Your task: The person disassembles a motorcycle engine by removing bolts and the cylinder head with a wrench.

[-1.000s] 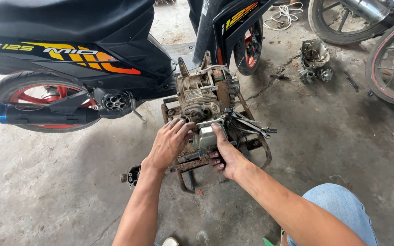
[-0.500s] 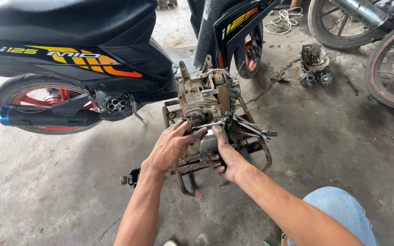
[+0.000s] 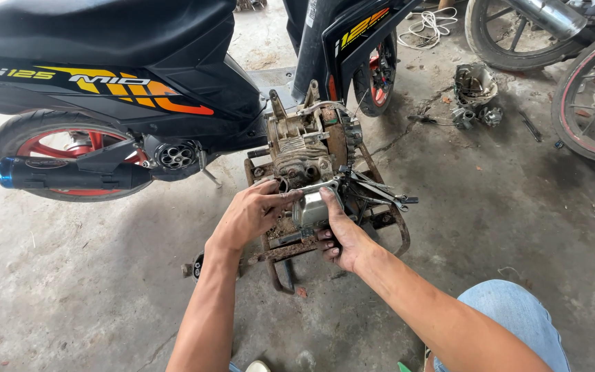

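Atop rusty stand (image 3: 394,227), both hands' grips, left hand (image 3: 253,213), right hand (image 3: 342,238), closed around grey engine cover (image 3: 310,205).

One engine (image 3: 304,148), two hands (image 3: 253,213), four wheels (image 3: 70,148).

Single head cam, no second view, so nothing overlaps. It looks steeply down and forward from above the person, close in. Both forearms enter from the near edge and meet at the engine block (image 3: 309,148) on its rusty stand (image 3: 387,227), mid-frame. Scooter (image 3: 105,83) far left, spoked wheels (image 3: 587,96) far right, probably cropped.
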